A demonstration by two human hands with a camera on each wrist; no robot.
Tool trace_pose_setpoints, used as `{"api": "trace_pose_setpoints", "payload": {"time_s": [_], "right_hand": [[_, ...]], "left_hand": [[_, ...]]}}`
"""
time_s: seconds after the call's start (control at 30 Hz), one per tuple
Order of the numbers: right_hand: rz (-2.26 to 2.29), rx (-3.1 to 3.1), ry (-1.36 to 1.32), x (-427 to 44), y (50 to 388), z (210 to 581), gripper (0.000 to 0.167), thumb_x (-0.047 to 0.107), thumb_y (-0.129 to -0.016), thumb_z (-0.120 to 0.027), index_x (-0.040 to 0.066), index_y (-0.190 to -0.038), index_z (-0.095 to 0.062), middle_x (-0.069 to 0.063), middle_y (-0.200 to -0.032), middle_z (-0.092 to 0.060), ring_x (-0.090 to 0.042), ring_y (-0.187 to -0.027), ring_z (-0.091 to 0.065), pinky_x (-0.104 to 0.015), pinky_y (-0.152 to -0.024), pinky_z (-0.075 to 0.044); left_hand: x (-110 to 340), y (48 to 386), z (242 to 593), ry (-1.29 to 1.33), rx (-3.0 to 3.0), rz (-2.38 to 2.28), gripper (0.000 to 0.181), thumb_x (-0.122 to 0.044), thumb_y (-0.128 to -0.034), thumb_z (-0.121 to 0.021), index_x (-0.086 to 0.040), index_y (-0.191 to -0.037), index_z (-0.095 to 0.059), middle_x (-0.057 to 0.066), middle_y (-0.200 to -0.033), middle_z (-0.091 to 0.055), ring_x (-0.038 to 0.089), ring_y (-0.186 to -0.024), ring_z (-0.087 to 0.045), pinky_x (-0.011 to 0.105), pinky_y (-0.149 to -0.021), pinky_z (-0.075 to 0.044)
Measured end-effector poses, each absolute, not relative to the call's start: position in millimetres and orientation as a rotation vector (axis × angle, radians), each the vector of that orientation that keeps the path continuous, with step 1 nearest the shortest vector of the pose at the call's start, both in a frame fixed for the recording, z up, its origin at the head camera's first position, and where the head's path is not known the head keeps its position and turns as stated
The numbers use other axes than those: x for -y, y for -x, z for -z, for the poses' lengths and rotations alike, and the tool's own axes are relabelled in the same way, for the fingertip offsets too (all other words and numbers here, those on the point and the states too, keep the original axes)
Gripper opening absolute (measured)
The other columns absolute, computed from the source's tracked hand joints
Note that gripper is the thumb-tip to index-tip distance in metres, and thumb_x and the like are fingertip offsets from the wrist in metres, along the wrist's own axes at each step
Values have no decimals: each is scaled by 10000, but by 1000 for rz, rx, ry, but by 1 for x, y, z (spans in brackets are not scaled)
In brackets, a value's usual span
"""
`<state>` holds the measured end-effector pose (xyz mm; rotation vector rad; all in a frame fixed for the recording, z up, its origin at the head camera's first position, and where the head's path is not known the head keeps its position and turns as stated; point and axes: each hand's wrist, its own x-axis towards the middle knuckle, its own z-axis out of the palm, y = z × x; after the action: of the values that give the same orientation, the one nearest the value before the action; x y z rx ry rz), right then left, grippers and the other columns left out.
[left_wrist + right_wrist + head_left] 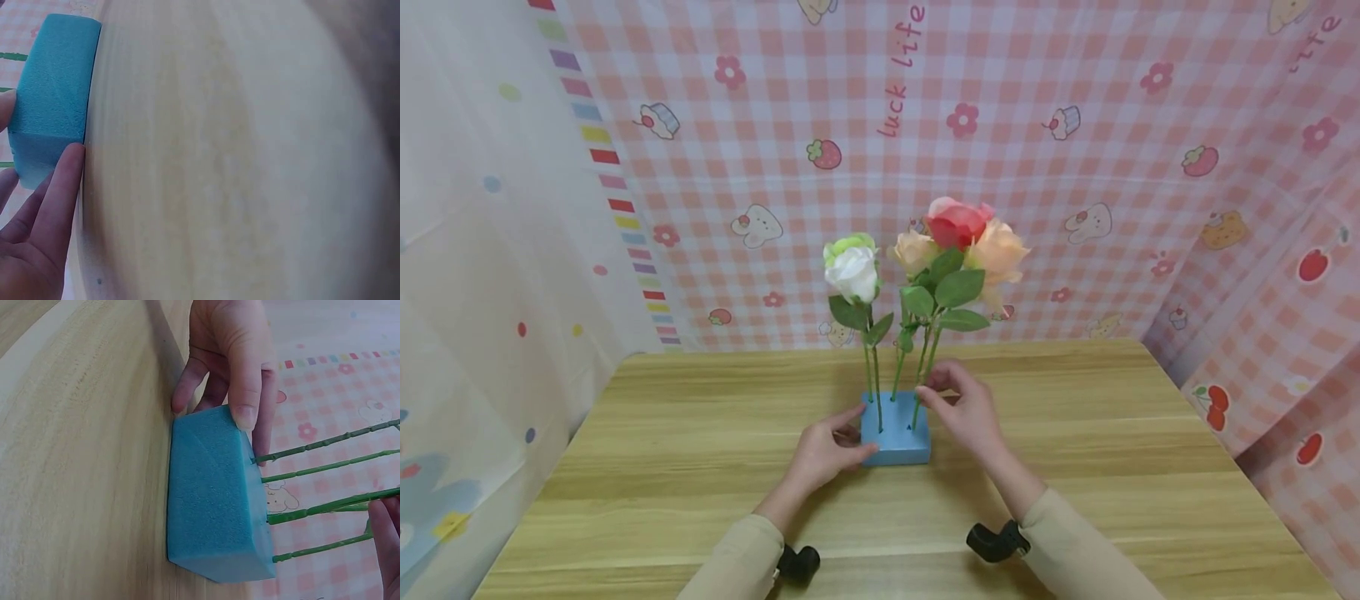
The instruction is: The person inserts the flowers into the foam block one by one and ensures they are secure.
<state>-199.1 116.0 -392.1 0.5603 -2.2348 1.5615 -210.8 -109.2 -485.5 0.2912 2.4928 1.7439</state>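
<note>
A light-blue foam block (897, 456) lies on the table with several artificial roses upright in it. On its left side stands a white rose (853, 277) with a green one behind. To the right rise a pink-red rose (957, 223) and peach roses (997, 252), above green leaves. My left hand (823, 452) holds the block's left end, thumb near the front top edge and fingers along the side. Between thumb and fingertips, my right hand (964, 407) pinches a green stem (916, 410) at the block's right front. In the right wrist view, the stems (325, 506) enter the block's top face.
The wood-grain table (700, 450) reaches back to a pink checked cloth (760, 167). Pale curtain (490, 250) hangs at the left, patterned cloth (1307, 367) at the right. Black wrist devices (996, 542) sit by the sleeves.
</note>
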Motion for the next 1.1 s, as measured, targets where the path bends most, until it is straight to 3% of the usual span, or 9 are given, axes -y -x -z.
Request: {"api": "trace_pose_setpoints", "payload": {"time_s": [0.3, 0.63, 1.1], "right_hand": [[-1585, 2236, -548, -112, 204, 399, 144, -90, -863, -706, -107, -949, -591, -203, -863, -645, -373, -824, -662, -311, -682, -608], [-1547, 2276, -510, -115, 225, 433, 140, 30, -870, -755, 43, -935, -632, -67, -874, -662, -244, -835, -659, -318, -684, -608], [-1487, 2267, -554, -116, 227, 438, 142, 59, -878, -758, 85, -913, -622, -19, -857, -647, -192, -807, -653, -293, -656, -603]], "left_hand": [[109, 212, 487, -314, -2505, -1739, 671, -187, -796, -850, -53, -1392, -573, 120, -974, -686, 224, -813, -681, 305, -606, -602], [109, 213, 487, -303, -2492, -1755, 673, -170, -794, -850, -52, -1395, -570, 118, -967, -683, 226, -805, -681, 306, -603, -603], [109, 213, 487, -323, -2532, -1708, 668, -177, -801, -845, -60, -1398, -569, 107, -952, -688, 205, -799, -676, 295, -608, -598]]}}
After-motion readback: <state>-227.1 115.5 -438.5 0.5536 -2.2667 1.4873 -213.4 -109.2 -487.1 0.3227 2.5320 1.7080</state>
